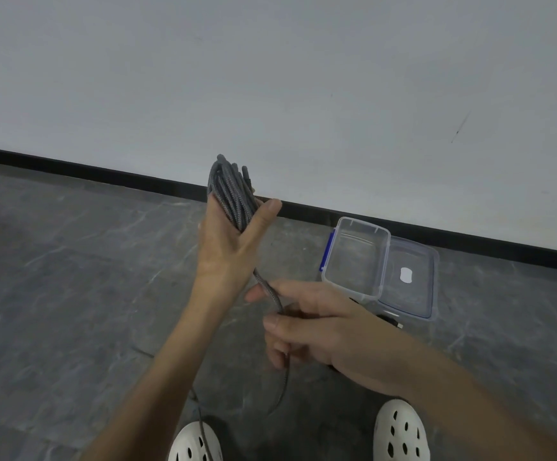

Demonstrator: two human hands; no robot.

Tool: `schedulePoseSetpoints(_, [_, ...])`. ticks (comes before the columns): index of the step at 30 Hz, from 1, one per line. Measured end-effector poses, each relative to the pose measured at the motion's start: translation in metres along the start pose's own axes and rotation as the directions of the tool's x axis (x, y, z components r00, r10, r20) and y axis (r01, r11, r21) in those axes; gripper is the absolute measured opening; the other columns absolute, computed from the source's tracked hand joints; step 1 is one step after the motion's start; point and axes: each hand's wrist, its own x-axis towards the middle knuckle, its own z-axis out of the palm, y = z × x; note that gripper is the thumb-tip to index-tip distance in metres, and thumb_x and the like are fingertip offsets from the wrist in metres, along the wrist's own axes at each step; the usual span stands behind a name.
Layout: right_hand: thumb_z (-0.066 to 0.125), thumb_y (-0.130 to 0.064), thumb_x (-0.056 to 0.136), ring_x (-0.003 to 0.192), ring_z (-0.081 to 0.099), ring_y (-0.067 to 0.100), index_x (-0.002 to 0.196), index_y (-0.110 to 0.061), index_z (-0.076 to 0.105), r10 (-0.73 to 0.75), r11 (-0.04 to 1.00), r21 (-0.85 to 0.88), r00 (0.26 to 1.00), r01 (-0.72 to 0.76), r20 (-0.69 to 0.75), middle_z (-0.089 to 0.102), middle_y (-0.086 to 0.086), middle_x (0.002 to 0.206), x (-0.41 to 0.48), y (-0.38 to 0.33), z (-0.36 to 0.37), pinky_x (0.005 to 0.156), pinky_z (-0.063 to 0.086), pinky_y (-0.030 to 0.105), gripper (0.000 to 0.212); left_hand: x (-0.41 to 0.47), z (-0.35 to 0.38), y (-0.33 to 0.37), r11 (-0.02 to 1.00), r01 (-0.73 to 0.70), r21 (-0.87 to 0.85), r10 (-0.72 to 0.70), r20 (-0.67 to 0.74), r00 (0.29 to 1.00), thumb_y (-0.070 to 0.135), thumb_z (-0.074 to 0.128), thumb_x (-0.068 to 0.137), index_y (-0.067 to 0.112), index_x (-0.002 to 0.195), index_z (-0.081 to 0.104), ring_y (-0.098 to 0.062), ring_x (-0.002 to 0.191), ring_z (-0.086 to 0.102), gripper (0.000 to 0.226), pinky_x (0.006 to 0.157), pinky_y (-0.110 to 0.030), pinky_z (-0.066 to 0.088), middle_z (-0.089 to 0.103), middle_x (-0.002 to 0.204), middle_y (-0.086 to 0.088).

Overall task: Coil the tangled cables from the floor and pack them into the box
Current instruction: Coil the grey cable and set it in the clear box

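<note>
I see the left grip [227, 241] raised, holding a coil of grey braided cable [232, 197] wound over its fingers, with the thumb pressed against it. Just below, the right grip [313, 327] pinches the loose strand between thumb and fingers, and the rest trails to the floor [71, 261] between white shoes [402, 430]. The clear box [350, 289] stands open near the wall, beyond the right grip, its lid [413, 261] flat beside it.
</note>
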Motion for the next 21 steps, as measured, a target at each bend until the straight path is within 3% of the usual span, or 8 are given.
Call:
schedulePoseSetpoints(2, [0.046, -0.016, 0.100, 0.054, 0.045, 0.005, 0.125, -0.013, 0.052, 0.026, 0.999, -0.024, 0.999, -0.027, -0.026, 0.043, -0.013, 0.056, 0.000, -0.002, -0.001, 0.054, 0.042, 0.019, 0.026, 0.001, -0.002, -0.002, 0.999, 0.008, 0.038, -0.009, 0.038, 0.999, 0.055, 0.069, 0.072, 0.017, 0.104, 0.055, 0.002, 0.075, 0.060, 0.052, 0.068, -0.012, 0.046, 0.064, 0.079, 0.018])
schedulePoseSetpoints(4, [0.041, -0.018, 0.103, 0.043, 0.035, 0.000, 0.120, -0.011, 0.056, 0.009, 0.986, -0.165, 0.992, -0.030, -0.126, 0.039, -0.015, 0.050, 0.001, -0.005, -0.005, 0.043, 0.032, 0.012, 0.024, 0.001, -0.004, -0.002, 0.995, -0.009, 0.103, -0.004, 0.129, 0.992, 0.056, 0.066, 0.074, 0.018, 0.095, 0.053, 0.003, 0.066, 0.056, 0.046, 0.061, -0.010, 0.042, 0.060, 0.070, 0.020])
schedulePoseSetpoints(8, [0.042, -0.021, 0.101, 0.047, 0.040, 0.003, 0.099, -0.022, 0.067, -0.185, 0.851, -0.524, 0.954, 0.036, -0.234, 0.047, -0.019, 0.052, -0.001, -0.011, -0.014, 0.049, 0.033, 0.012, 0.025, -0.004, -0.003, 0.001, 0.990, -0.029, 0.140, -0.018, 0.320, 0.947, 0.066, 0.043, 0.084, 0.014, 0.089, 0.056, -0.003, 0.061, 0.053, 0.053, 0.059, -0.015, 0.040, 0.057, 0.069, 0.008])
schedulePoseSetpoints(11, [0.050, -0.015, 0.098, 0.057, 0.052, -0.001, 0.085, -0.030, 0.068, -0.308, 0.784, -0.613, 0.917, 0.094, -0.253, 0.056, -0.027, 0.059, -0.001, -0.014, -0.021, 0.058, 0.038, 0.010, 0.026, -0.010, 0.001, 0.007, 0.982, 0.036, 0.183, -0.107, 0.396, 0.912, 0.069, 0.022, 0.089, 0.019, 0.077, 0.055, -0.006, 0.063, 0.054, 0.061, 0.060, -0.017, 0.041, 0.060, 0.068, 0.000])
schedulePoseSetpoints(14, [0.059, -0.014, 0.093, 0.058, 0.056, -0.003, 0.081, -0.020, 0.072, -0.372, 0.784, -0.608, 0.878, 0.123, -0.302, 0.063, -0.016, 0.061, -0.001, -0.014, -0.032, 0.056, 0.042, 0.014, 0.019, -0.015, 0.005, 0.010, 0.977, 0.001, 0.213, -0.111, 0.503, 0.857, 0.062, 0.015, 0.096, 0.025, 0.062, 0.044, 0.001, 0.050, 0.047, 0.058, 0.052, -0.008, 0.036, 0.053, 0.052, 0.014])
schedulePoseSetpoints(16, [0.064, -0.016, 0.089, 0.060, 0.062, 0.010, 0.083, -0.014, 0.074, -0.375, 0.815, -0.563, 0.864, 0.135, -0.336, 0.068, -0.003, 0.065, 0.000, -0.014, -0.041, 0.062, 0.049, 0.028, 0.012, -0.014, 0.007, 0.008, 0.979, -0.027, 0.203, -0.100, 0.588, 0.803, 0.069, 0.019, 0.092, 0.024, 0.064, 0.048, 0.002, 0.051, 0.047, 0.060, 0.053, -0.009, 0.035, 0.054, 0.054, 0.013])
schedulePoseSetpoints(18, [0.069, -0.011, 0.086, 0.061, 0.065, 0.013, 0.083, -0.008, 0.074, -0.385, 0.846, -0.505, 0.853, 0.173, -0.352, 0.071, 0.003, 0.067, 0.002, -0.015, -0.049, 0.065, 0.052, 0.028, 0.007, -0.014, 0.008, 0.005, 0.979, -0.040, 0.198, -0.102, 0.656, 0.748, 0.086, 0.032, 0.075, 0.020, 0.083, 0.059, 0.002, 0.062, 0.052, 0.071, 0.059, -0.012, 0.039, 0.060, 0.069, 0.006])
schedulePoseSetpoints(21, [0.074, -0.006, 0.078, 0.067, 0.069, 0.013, 0.079, -0.005, 0.073, -0.391, 0.875, -0.438, 0.836, 0.206, -0.386, 0.073, 0.003, 0.069, 0.003, -0.015, -0.059, 0.072, 0.056, 0.026, 0.002, -0.015, 0.012, 0.001, 0.980, -0.030, 0.196, -0.120, 0.707, 0.697, 0.073, 0.059, 0.070, 0.049, 0.095, 0.057, 0.009, 0.076, 0.059, 0.035, 0.066, -0.010, 0.043, 0.065, 0.083, 0.024])
